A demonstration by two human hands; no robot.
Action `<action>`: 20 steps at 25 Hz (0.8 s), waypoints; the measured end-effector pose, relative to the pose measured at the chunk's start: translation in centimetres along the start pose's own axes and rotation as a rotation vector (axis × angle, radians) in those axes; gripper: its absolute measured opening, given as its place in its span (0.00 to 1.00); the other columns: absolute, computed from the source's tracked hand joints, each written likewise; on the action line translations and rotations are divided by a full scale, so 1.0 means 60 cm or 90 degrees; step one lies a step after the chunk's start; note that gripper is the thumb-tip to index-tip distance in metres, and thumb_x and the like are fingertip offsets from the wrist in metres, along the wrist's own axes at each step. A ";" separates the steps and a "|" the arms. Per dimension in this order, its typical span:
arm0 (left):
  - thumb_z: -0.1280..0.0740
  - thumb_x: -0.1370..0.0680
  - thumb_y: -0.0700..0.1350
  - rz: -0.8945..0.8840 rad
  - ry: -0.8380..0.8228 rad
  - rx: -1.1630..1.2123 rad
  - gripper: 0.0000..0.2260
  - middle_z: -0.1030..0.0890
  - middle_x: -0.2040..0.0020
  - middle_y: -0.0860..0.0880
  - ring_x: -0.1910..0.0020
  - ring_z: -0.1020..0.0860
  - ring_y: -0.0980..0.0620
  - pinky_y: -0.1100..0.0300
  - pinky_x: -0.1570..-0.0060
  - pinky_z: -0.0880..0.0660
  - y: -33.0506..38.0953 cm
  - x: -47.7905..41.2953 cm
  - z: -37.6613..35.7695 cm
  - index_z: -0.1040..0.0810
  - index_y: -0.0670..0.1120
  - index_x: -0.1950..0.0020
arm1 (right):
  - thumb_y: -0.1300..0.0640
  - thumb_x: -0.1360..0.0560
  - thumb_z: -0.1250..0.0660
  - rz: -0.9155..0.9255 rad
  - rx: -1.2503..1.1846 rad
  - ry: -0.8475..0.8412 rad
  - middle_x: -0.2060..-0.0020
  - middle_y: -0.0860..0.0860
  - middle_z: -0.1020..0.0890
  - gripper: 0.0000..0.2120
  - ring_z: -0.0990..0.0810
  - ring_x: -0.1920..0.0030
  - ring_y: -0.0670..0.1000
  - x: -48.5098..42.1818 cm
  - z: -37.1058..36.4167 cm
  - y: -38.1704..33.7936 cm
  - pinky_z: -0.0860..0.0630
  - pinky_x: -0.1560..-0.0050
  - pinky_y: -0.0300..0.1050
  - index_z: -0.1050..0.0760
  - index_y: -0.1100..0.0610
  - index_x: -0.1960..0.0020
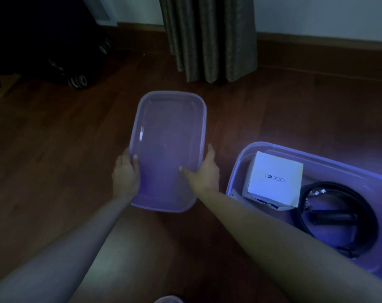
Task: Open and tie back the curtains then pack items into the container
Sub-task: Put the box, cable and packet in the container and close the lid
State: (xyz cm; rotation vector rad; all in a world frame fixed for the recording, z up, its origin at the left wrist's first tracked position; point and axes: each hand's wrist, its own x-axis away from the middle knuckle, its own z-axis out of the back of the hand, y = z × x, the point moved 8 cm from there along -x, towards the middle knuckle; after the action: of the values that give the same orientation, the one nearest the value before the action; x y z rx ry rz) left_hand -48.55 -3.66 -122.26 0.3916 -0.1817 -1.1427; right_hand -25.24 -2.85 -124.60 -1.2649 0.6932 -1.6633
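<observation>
A translucent purple plastic lid is held over the wooden floor in the middle of the view. My left hand grips its left edge, thumb on top. My right hand grips its right edge, thumb on top too. To the right stands the matching purple container, uncovered. Inside it lie a white box with printed lettering and a coiled black belt. A grey-green curtain hangs bunched at the back, reaching the floor.
A dark wheeled suitcase stands at the back left. A brown skirting board runs along the white wall. My bare leg lies below the lid. The room is dim.
</observation>
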 end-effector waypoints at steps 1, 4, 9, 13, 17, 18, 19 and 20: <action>0.44 0.18 0.42 -0.015 0.007 0.017 0.19 0.27 0.38 0.31 0.41 0.27 0.32 0.45 0.43 0.30 0.001 -0.004 0.009 0.34 0.34 0.30 | 0.47 0.31 0.27 0.008 -0.031 -0.006 0.37 0.55 0.24 0.42 0.22 0.40 0.56 0.003 -0.001 -0.008 0.26 0.38 0.49 0.46 0.53 0.25; 0.47 0.20 0.47 -0.052 0.046 0.076 0.24 0.27 0.37 0.32 0.38 0.27 0.34 0.46 0.40 0.31 0.026 -0.013 0.042 0.33 0.34 0.31 | 0.46 0.26 0.32 0.080 -0.176 0.009 0.55 0.46 0.18 0.21 0.20 0.58 0.38 0.015 0.019 -0.056 0.24 0.52 0.35 0.30 0.54 0.38; 0.46 0.21 0.46 -0.179 0.047 0.121 0.22 0.24 0.42 0.33 0.43 0.25 0.35 0.51 0.44 0.32 0.147 -0.030 0.065 0.31 0.34 0.32 | 0.47 0.22 0.38 0.106 -0.318 0.176 0.68 0.44 0.27 0.09 0.27 0.70 0.37 -0.001 0.149 -0.103 0.31 0.64 0.31 0.31 0.51 0.56; 0.44 0.21 0.45 -0.347 -0.004 0.089 0.21 0.24 0.40 0.35 0.41 0.25 0.37 0.53 0.41 0.34 0.288 -0.015 0.055 0.30 0.35 0.32 | 0.47 0.23 0.36 0.093 -0.419 0.330 0.56 0.49 0.23 0.11 0.26 0.60 0.45 -0.013 0.338 -0.074 0.28 0.54 0.42 0.30 0.52 0.46; 0.45 0.21 0.49 -0.542 -0.082 0.055 0.23 0.23 0.40 0.36 0.41 0.24 0.38 0.53 0.40 0.33 0.425 0.023 0.028 0.30 0.36 0.32 | 0.45 0.26 0.34 0.120 -0.337 0.434 0.63 0.46 0.26 0.15 0.29 0.66 0.42 0.029 0.526 -0.017 0.32 0.63 0.38 0.28 0.51 0.44; 0.45 0.21 0.49 -0.594 -0.107 0.044 0.24 0.22 0.42 0.35 0.43 0.23 0.37 0.55 0.41 0.33 0.456 0.034 0.016 0.29 0.35 0.33 | 0.43 0.25 0.35 0.122 -0.257 0.426 0.63 0.45 0.25 0.14 0.29 0.66 0.41 0.044 0.554 -0.005 0.31 0.62 0.38 0.26 0.50 0.45; 0.45 0.22 0.49 -0.647 -0.136 0.032 0.24 0.21 0.43 0.35 0.45 0.21 0.37 0.57 0.43 0.34 0.489 0.047 0.000 0.29 0.34 0.34 | 0.42 0.25 0.37 0.119 -0.173 0.411 0.65 0.44 0.25 0.12 0.29 0.66 0.40 0.059 0.577 0.011 0.31 0.62 0.38 0.24 0.50 0.50; 0.45 0.22 0.50 -0.693 -0.170 0.016 0.24 0.21 0.45 0.34 0.47 0.21 0.36 0.57 0.45 0.34 0.518 0.061 -0.016 0.28 0.34 0.34 | 0.42 0.23 0.39 0.108 -0.112 0.390 0.68 0.45 0.26 0.13 0.29 0.70 0.38 0.077 0.592 0.026 0.31 0.66 0.36 0.25 0.50 0.56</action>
State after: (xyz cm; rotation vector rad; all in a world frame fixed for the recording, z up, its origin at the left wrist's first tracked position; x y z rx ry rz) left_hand -20.39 4.28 -111.14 0.3566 -0.2213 -2.2711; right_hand 8.50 -4.61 -112.65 -0.7691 1.2975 -1.8843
